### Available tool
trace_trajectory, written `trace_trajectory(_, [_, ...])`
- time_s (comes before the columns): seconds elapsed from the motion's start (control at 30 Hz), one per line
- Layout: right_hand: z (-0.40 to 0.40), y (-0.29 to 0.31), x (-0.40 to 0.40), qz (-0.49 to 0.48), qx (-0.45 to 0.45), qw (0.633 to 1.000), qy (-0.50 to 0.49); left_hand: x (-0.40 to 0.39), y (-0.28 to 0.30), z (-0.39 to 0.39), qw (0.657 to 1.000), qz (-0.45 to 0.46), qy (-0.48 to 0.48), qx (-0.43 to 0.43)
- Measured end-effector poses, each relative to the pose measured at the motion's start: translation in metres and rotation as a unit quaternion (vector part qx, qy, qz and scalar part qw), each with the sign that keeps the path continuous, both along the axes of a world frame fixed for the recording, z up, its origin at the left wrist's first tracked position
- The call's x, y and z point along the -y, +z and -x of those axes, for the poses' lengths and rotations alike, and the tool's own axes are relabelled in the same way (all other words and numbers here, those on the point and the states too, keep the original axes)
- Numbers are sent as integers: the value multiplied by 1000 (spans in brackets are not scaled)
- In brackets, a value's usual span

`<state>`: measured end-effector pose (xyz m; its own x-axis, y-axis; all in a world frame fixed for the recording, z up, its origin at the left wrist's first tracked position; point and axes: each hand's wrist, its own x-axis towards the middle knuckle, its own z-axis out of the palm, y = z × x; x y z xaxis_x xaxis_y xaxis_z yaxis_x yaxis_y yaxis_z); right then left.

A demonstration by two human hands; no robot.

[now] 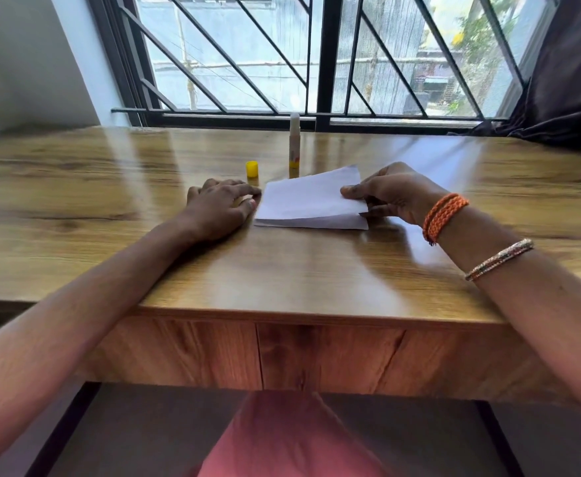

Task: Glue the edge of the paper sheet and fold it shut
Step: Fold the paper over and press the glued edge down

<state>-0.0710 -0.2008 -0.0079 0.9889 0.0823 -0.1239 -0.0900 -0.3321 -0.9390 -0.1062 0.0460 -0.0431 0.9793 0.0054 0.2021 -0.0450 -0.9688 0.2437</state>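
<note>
Right hand [390,194] pinches folded paper sheet [311,201]; glue stick [294,141] label unreadable.

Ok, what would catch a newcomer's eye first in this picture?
The folded white paper sheet at the centre of the glossy wooden table, its right edge pinched by the right hand while the left hand rests beside it. Behind stand an uncapped glue stick and its yellow cap.

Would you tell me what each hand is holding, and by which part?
The right hand pinches the folded paper sheet's upper flap at its right edge; the left hand holds nothing.
</note>
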Motion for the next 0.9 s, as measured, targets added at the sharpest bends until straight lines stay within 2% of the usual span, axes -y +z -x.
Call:
trace_trajectory(0.77, [5,1,-2,11,6,1000,3,-2,-1,0,1000,16,-7,1])
trace_trajectory(0.9, [3,0,-2,18,7,1000,2,-3,1,4,999,21,-21,-25])
